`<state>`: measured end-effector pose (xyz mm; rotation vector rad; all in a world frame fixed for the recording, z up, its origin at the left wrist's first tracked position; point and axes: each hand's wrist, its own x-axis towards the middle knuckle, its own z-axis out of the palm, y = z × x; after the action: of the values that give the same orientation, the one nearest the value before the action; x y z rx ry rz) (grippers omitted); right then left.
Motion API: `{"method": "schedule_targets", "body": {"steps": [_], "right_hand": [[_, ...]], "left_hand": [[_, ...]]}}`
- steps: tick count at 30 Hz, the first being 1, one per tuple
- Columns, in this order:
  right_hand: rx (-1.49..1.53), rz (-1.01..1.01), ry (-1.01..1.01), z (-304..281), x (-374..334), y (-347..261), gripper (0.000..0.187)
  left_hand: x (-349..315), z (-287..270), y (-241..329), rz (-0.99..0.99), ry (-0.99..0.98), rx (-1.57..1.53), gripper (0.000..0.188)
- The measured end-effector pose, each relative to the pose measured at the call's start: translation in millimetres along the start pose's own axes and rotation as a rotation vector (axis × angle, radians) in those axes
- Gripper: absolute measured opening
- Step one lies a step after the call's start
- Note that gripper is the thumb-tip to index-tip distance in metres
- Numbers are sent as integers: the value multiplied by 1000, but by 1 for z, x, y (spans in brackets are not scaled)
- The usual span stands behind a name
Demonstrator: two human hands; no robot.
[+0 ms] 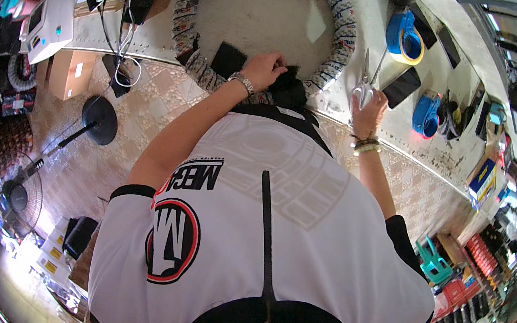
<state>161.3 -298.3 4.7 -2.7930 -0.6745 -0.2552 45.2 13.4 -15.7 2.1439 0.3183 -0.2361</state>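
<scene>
Your left hand [262, 72], fingers curled, is at the near side of a large, round ring wrapped in white printed strips [346, 37], between a flat, square, black piece [227, 60] and a crumpled black bundle [289, 91]; whether it grips anything cannot be told; the ring lies on the pale worktable [369, 24] before you; your right hand [368, 114], right of the ring, is closed on the handles of silver metal scissors [362, 95], blades spread and pointing away; a dark, flat, rectangular device [402, 87] lies just beside.
</scene>
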Motion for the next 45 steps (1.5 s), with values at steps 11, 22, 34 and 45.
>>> {"method": "schedule_targets", "body": {"steps": [11, 22, 34, 45], "right_hand": [[374, -585, -435, -9, 5, -98, 47], [-446, 103, 394, 23, 23, 90, 74], [-143, -110, 436, 4, 139, 172, 80], [496, 118, 83, -12, 213, 54, 51]], "left_hand": [[-46, 1, 34, 191, -60, -21, 31], [-75, 29, 15, 511, 120, 192, 64], [-90, 57, 28, 510, 443, 395, 51], [-98, 86, 21, 379, 621, 360, 46]]}}
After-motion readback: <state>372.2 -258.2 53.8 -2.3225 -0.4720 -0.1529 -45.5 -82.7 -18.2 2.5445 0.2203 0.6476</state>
